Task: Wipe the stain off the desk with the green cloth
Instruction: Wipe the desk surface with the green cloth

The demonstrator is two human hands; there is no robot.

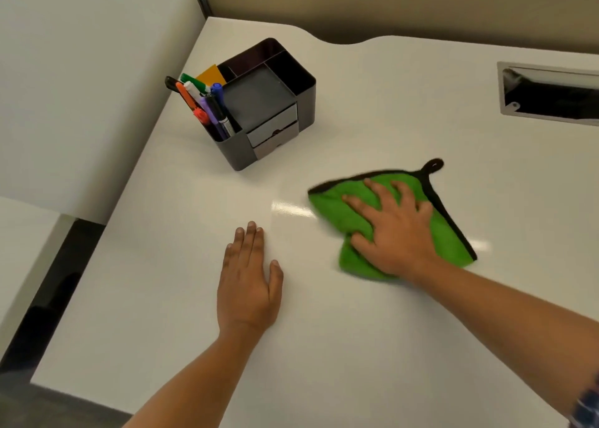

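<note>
A green cloth (343,215) with a black trim and a hanging loop lies bunched on the white desk (372,330), right of centre. My right hand (393,233) presses flat on top of it with fingers spread; the cloth's left edge looks motion-blurred. My left hand (249,285) rests palm down on the bare desk to the left of the cloth, fingers together, holding nothing. I see no stain on the desk; only bright light reflections show beside the cloth.
A black desk organiser (259,103) with coloured markers and small drawers stands at the back left. A cable slot (551,93) with a metal frame is set into the desk at the far right. The desk's left edge drops to a dark floor.
</note>
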